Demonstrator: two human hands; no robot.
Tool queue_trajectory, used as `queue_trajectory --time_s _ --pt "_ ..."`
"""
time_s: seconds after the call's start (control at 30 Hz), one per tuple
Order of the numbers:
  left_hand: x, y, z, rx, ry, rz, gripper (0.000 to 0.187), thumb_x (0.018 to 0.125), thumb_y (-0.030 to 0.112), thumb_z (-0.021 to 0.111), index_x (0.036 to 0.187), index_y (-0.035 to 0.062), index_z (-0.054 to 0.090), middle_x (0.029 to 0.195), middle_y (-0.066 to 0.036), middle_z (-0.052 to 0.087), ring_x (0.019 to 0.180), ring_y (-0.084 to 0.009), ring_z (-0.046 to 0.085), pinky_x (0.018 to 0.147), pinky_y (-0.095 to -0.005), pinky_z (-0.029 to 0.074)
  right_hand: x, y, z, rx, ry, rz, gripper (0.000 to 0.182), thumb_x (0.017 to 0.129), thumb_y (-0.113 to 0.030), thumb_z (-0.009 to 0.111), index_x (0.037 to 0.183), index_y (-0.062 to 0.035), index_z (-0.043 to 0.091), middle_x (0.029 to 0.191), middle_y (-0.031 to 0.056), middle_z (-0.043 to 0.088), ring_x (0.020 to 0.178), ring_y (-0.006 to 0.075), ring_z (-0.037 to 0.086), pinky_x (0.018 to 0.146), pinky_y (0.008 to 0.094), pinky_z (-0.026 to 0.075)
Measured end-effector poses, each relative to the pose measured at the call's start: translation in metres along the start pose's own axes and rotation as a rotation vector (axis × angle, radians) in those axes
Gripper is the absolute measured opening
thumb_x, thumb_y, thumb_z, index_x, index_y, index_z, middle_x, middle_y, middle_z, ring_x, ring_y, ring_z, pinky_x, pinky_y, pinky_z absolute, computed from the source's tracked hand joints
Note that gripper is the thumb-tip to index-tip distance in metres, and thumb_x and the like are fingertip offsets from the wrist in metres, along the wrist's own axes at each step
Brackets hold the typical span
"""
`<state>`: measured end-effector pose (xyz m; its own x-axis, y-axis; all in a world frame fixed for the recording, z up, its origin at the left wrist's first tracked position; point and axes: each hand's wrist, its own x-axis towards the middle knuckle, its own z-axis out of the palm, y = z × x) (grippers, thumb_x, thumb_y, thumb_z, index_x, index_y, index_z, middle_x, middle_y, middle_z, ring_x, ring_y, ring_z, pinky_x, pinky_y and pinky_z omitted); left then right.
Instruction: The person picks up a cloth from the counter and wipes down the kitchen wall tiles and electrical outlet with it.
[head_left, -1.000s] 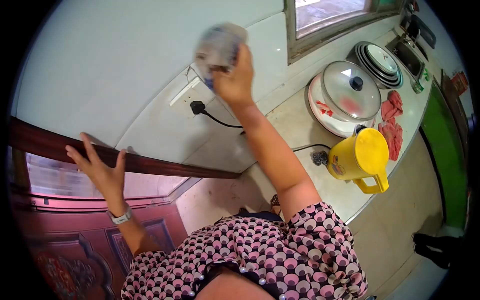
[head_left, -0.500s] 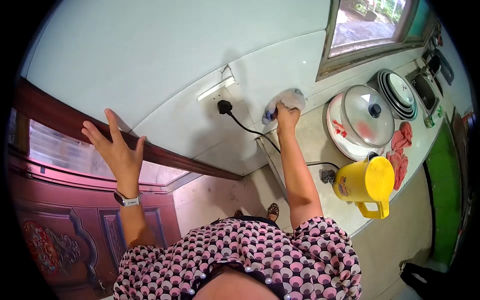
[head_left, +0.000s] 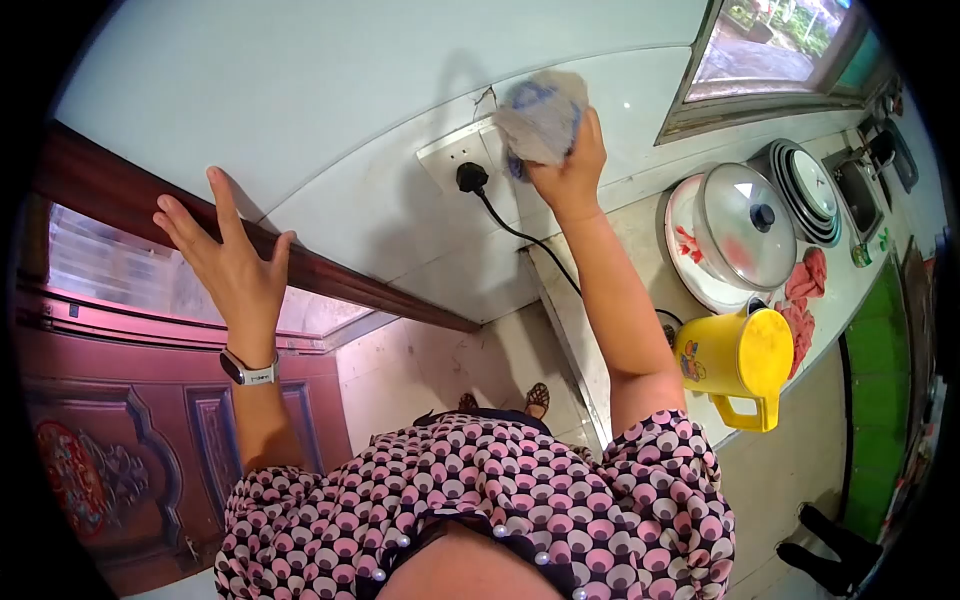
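My right hand (head_left: 574, 172) grips a crumpled greyish-white cloth with blue marks (head_left: 545, 115) against the pale wall, up and to the right of a wall socket (head_left: 440, 160). A black plug (head_left: 471, 178) sits in that socket, and its cord runs down towards the counter. My left hand (head_left: 235, 262) is raised with its fingers spread, in front of the dark red door frame (head_left: 330, 280); it holds nothing. Whether its fingertips touch the frame or wall I cannot tell.
On the counter (head_left: 625, 235) are a glass-lidded pot (head_left: 735, 225), stacked basins (head_left: 810, 185), red cloths (head_left: 806, 275) and a yellow jug (head_left: 745, 360). Beyond them is a sink (head_left: 856, 190). A window (head_left: 770, 50) is above, and a carved red door (head_left: 130, 430) stands at left.
My right hand has moved the cloth up and slightly left along the wall, from lower right of the socket to above its right side. My left hand stays spread, almost in place.
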<state>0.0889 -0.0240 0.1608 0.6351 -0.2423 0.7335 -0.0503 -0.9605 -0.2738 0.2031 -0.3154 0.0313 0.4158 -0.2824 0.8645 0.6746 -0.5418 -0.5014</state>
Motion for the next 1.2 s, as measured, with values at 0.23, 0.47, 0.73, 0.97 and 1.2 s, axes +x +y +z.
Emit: queue_trajectory --time_s 0.23,0.47,0.73,0.97,1.2 --pt "0.000 0.001 0.001 -0.010 0.002 0.003 0.104 0.059 0.018 0.083 0.143 0.0154 0.022 0.143 -0.032 -0.001 0.133 -0.0496 0.003 0.106 -0.0539 0.016 -0.083 0.046 -0.008 0.042 -0.161 0.092 0.048 0.063 -0.013 0.070 0.107 -0.0044 0.053 0.096 0.0156 0.054 0.090 0.0367 0.054 0.077 0.0371 0.046" --pt "0.000 0.002 0.003 0.010 0.010 0.007 0.105 0.058 0.017 0.083 0.143 0.0162 0.022 0.144 -0.031 -0.001 0.133 -0.0487 0.004 0.106 -0.0539 0.017 -0.125 0.090 -0.027 -0.072 -0.612 0.061 0.038 0.064 -0.003 0.063 0.100 -0.0084 0.052 0.091 0.0137 0.049 0.089 0.0356 0.051 0.074 0.0395 0.045" --pt "0.000 0.001 0.002 -0.005 0.004 -0.027 0.106 0.057 0.017 0.084 0.143 0.0195 0.021 0.145 -0.029 0.000 0.134 -0.0473 0.004 0.105 -0.0554 0.018 -0.150 0.140 -0.059 -0.241 -0.547 0.330 0.035 0.066 -0.004 0.062 0.100 -0.0062 0.052 0.098 0.0154 0.053 0.094 0.0361 0.051 0.082 0.0368 0.043" --pt "0.000 0.003 -0.001 0.010 0.013 -0.002 0.106 0.057 0.017 0.084 0.143 0.0171 0.022 0.144 -0.031 0.000 0.133 -0.0480 0.005 0.107 -0.0536 0.017 -0.092 0.190 -0.076 -0.197 0.087 0.674 0.055 0.059 -0.008 0.060 0.111 0.0042 0.046 0.107 0.0235 0.052 0.103 0.0375 0.050 0.092 0.0388 0.039" --pt "0.000 0.003 -0.001 0.009 0.017 -0.008 0.107 0.055 0.019 0.085 0.143 0.0161 0.023 0.144 -0.031 0.000 0.133 -0.0488 0.005 0.107 -0.0533 0.017 -0.060 0.167 -0.056 -0.138 0.198 0.678 0.058 0.060 -0.009 0.061 0.114 0.0045 0.047 0.115 0.0207 0.052 0.108 0.0328 0.049 0.095 0.0372 0.037"
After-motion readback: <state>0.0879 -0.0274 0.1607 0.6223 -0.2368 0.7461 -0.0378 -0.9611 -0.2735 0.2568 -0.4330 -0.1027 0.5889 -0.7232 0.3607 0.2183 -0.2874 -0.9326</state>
